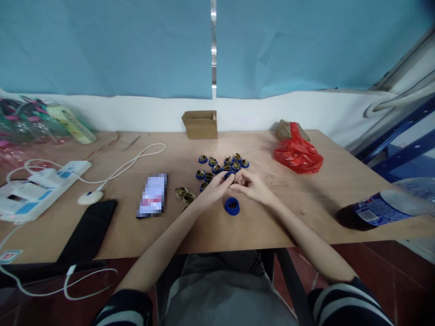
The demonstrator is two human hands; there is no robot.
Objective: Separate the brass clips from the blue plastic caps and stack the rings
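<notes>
My left hand [215,189] and my right hand [250,184] meet at the middle of the wooden table [306,213], fingers pinched together around a small blue part [229,174] that is mostly hidden. A blue ring [232,206] lies on the table just in front of both hands. Behind the hands stands a cluster of several blue-and-brass pieces [222,164]. A few loose brass pieces [184,195] lie left of my left hand.
A phone [152,195] and a black case [89,231] lie to the left, with a white power strip [37,188] and cable. A cardboard box [200,124] sits at the back, a red plastic bag [298,154] back right, a bottle [387,206] at the right edge.
</notes>
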